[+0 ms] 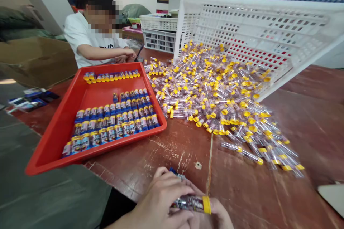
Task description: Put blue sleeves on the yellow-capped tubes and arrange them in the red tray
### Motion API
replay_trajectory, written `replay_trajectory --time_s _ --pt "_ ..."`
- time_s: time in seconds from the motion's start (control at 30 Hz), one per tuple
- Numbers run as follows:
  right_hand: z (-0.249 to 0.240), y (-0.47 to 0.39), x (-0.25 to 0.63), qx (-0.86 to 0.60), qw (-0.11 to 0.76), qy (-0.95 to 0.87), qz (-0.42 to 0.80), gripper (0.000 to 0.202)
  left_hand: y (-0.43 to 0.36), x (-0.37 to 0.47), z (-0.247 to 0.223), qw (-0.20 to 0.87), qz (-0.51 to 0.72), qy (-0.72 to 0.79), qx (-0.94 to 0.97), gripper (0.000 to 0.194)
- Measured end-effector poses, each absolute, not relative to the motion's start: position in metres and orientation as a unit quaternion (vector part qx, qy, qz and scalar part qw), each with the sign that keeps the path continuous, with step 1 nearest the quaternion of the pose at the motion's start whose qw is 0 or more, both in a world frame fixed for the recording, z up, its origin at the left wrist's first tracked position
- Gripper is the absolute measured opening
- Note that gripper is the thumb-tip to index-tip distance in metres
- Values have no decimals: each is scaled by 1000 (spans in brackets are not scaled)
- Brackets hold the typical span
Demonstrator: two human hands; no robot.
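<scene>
My left hand (161, 198) is wrapped round a clear tube with a yellow cap (189, 203), low in the view near the table's front edge. Partly behind it, my right hand (219, 213) presses against the capped end, its fingers mostly hidden. A bit of blue and white packaging (175, 173) shows above my left fingers. Up and to the left, a red tray (99, 93) holds rows of short tubes with blue labels and yellow caps. Many clear yellow-capped tubes (212, 89) lie in a heap beyond my hands.
A white perforated crate (242, 14) lies tipped on its side behind the heap. Across the table, a person in a white shirt (76, 30) works with both hands. A cardboard box (34, 61) stands at the left; a pale object (333, 197) lies at the right edge.
</scene>
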State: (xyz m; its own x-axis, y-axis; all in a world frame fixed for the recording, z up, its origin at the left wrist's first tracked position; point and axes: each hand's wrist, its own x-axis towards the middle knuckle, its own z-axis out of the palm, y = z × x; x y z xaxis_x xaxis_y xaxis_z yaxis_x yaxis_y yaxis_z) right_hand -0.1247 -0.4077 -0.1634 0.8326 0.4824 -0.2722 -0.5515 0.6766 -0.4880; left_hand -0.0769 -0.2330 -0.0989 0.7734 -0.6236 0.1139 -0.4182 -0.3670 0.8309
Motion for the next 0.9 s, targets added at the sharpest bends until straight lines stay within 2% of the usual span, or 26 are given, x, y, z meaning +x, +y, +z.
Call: replay_trajectory --time_s 0.1,0.23,0.33,0.47,0.57,0.77,0.9 --pt "-169 -399 -127 -313 913 31 260 43 -238 -78 -104 473 -78 -330 813 36" --pt "-181 -399 -128 -412 883 -32 223 43 -240 -82 -112 463 -32 -355 811 28" --pt "-187 -393 -129 -490 851 -52 181 50 -243 -84 -118 450 -39 -361 816 25" --pt "-192 -379 -133 -512 843 -43 156 60 -244 -83 -123 459 -35 -360 811 27" --pt "-197 -379 -135 -515 840 -39 166 65 -243 -83 -126 458 -42 -367 809 28" --pt "-196 -395 -122 -498 833 -57 234 56 -237 -87 -109 387 -49 -380 838 24" --pt "-190 -420 -117 -438 847 -53 297 59 -196 -69 -74 399 -61 -256 879 16"
